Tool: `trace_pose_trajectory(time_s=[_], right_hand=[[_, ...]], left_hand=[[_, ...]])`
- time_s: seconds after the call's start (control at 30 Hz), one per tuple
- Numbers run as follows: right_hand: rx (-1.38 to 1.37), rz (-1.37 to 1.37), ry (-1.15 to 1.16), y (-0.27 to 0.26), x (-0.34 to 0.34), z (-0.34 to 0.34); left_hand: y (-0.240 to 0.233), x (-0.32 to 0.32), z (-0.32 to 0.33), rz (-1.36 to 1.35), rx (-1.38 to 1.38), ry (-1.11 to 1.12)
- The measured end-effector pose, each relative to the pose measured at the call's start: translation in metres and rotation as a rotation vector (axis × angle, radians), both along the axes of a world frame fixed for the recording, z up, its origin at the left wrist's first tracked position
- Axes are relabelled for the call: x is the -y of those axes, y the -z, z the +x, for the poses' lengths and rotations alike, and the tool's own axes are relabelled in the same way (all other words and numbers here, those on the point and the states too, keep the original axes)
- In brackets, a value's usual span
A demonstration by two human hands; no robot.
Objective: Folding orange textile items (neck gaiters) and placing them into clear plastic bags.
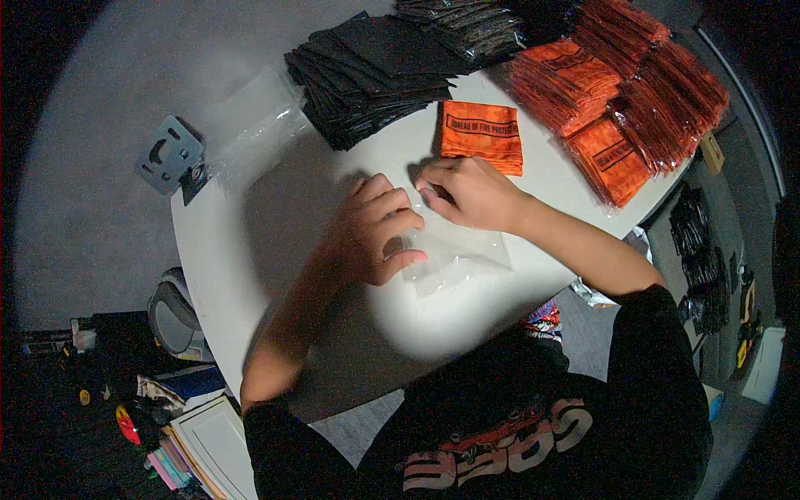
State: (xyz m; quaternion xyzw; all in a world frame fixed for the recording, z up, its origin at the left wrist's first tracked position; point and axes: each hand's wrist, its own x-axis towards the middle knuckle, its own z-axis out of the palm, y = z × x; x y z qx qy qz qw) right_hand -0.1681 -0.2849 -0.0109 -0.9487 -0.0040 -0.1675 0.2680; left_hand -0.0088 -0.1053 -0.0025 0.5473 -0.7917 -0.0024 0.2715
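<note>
A clear plastic bag [465,256] lies on the white table [412,331] under and between my hands. My left hand [387,228] is at the bag's left side, fingers curled, thumb and fingertips at its edge. My right hand [465,190] is at the bag's upper end, fingers bent and thumb near the index finger; whether it pinches the film is unclear. Just beyond my right hand lies a folded orange printed cloth [481,134]. Farther off are a pile of folded black cloths [381,69] and, at the right, stacks of bagged orange cloths [565,81].
Clear plastic bags [256,131] lie at the table's far left edge, near a grey metal bracket [170,153]. More packed black items [475,28] are behind the black pile. Beyond the right side are black packets [700,262]; at lower left stand a grey chair-like object [175,315] and books [212,444].
</note>
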Motion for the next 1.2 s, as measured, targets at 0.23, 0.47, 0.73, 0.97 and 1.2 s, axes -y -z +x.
trace_pose_trajectory(time_s=[0.23,0.47,0.73,0.97,1.2], right_hand=[[-0.052,-0.018,0.023,-0.004,-0.004,0.000],[-0.041,-0.048,0.037,-0.002,-0.007,0.000],[-0.058,-0.092,0.019,-0.003,-0.008,-0.001],[-0.059,-0.114,0.045,-0.001,-0.008,-0.001],[-0.045,-0.122,0.040,0.003,-0.007,-0.001]], left_hand=[[0.009,-0.001,0.014,-0.115,-0.220,0.013],[0.015,-0.005,0.021,-0.212,-0.263,0.039],[-0.008,-0.007,-0.010,-0.060,0.091,0.055],[-0.010,-0.008,-0.019,0.031,0.111,0.109],[-0.006,-0.012,-0.015,-0.043,-0.009,0.092]])
